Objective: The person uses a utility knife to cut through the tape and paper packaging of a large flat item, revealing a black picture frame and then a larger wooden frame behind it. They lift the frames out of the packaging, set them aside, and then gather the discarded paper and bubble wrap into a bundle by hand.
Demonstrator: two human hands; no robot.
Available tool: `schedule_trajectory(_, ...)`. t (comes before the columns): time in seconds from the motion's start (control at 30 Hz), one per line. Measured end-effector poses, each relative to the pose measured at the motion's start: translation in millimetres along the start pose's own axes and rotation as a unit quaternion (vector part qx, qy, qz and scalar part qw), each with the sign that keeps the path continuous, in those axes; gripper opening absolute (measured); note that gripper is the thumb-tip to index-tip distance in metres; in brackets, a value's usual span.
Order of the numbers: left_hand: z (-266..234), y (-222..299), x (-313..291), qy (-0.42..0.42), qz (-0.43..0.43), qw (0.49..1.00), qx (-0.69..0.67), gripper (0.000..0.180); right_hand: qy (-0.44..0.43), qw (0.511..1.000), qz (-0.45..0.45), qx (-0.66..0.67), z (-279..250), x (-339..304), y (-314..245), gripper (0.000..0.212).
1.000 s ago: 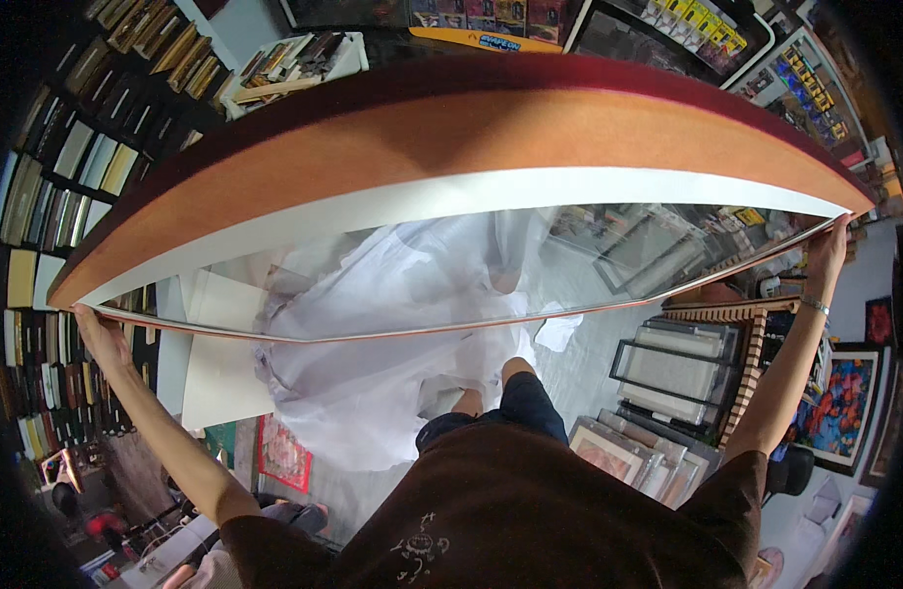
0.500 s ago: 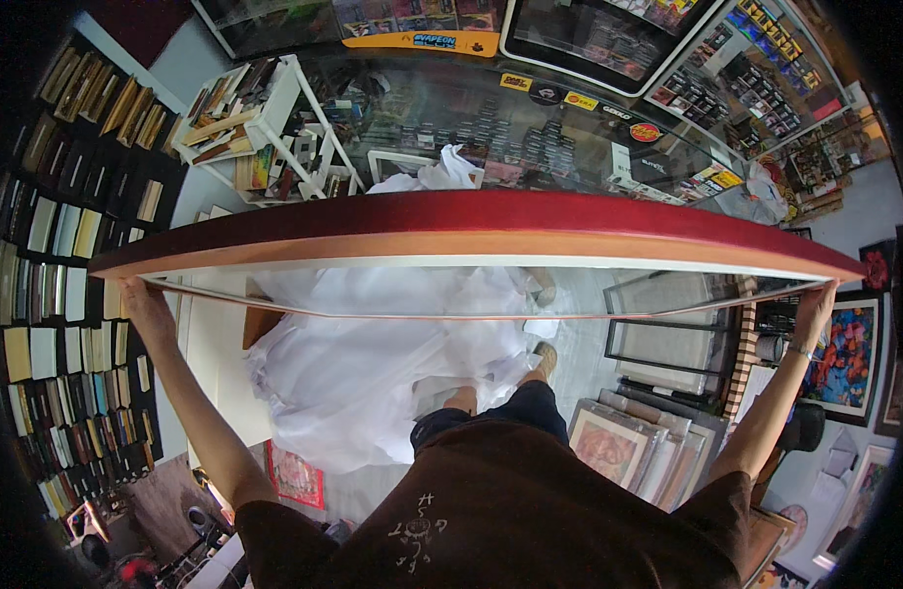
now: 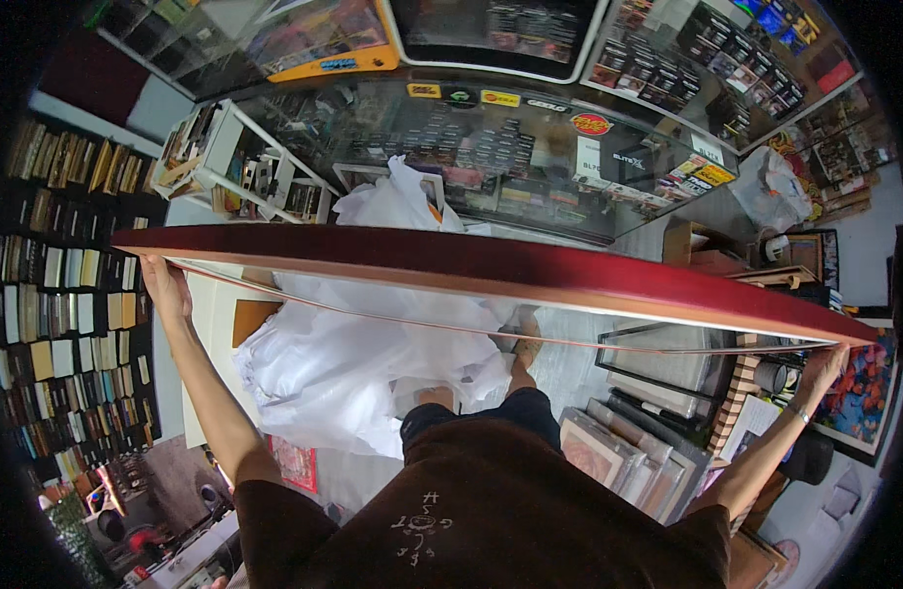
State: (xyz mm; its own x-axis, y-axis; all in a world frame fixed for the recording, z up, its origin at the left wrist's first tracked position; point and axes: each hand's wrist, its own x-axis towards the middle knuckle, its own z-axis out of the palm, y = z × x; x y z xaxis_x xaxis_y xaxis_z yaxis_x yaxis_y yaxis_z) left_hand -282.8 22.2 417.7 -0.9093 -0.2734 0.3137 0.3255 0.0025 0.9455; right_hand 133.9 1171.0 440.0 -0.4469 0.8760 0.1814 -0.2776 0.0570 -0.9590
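A large picture frame point(image 3: 451, 257) with a dark red outer face and a pale wood-coloured inner side spans the view in front of me, held up in the air. My left hand point(image 3: 166, 285) grips its left end from beneath, fingers closed at the corner. At the lower right end, my right hand point(image 3: 822, 378) is closed around the other corner. The frame tilts down toward the right. A thin strip point(image 3: 451, 326) bows across below its edge; whether it belongs to the frame I cannot tell. Crumpled white sheeting point(image 3: 343, 353) lies on the floor beyond and below the frame.
Glass display counters point(image 3: 373, 128) stand ahead. A white shelf rack point(image 3: 225, 162) is at the left front, and a wall of moulding samples point(image 3: 68, 324) lines the left. Wrapped pictures point(image 3: 618, 452) lean at right; a cardboard box point(image 3: 707, 250) stands beyond the frame's right half.
The frame's right end has dropped and its left end risen slightly, so it now slants. Both hands keep their hold. My view has shifted toward the right.
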Motion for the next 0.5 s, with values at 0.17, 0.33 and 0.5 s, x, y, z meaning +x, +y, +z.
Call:
schedule_trajectory(0.17,59.1,-1.4,11.4,-0.016,-0.009,1.000,0.014,0.063,0.030,0.999,-0.021,-0.022,-42.0,29.4,-8.7,0.057)
schedule_trajectory(0.33,123.9,0.5,31.8,-0.009,-0.012,1.000,-0.017,0.068,0.023,0.999,-0.016,-0.046,-67.4,36.4,-42.4,0.072)
schedule_trajectory(0.5,184.3,2.2,42.5,-0.040,0.005,0.999,-0.027,0.062,-0.008,0.993,-0.077,-0.089,-96.3,66.4,-71.4,0.086)
